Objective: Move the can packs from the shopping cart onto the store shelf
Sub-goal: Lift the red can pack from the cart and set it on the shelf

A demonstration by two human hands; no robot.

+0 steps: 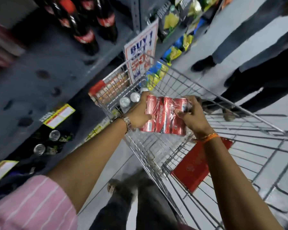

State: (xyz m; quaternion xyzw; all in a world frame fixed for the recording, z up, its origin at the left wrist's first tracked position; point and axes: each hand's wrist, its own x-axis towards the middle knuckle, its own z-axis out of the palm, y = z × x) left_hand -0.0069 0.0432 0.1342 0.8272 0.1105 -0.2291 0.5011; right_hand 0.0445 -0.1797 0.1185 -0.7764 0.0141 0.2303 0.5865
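Even, cool indoor light with soft, weak shadows — no hard glare except pale sheen on the shrink-wrapped red can pack (pixel 165 116) and the silver can tops (pixel 130 99). Motion blur smears the dark red-labelled bottles (pixel 90 29), the grey metal shelf (pixel 45 67) and the frame edges; wide-angle distortion bends the wire shopping cart (pixel 206 103) — centre sharpest.

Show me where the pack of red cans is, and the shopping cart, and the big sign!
pack of red cans (pixel 165 117): head view, on the middle can's side.
shopping cart (pixel 249 121): head view, on its right wire rim.
sign (pixel 142 52): head view, on its printed face.
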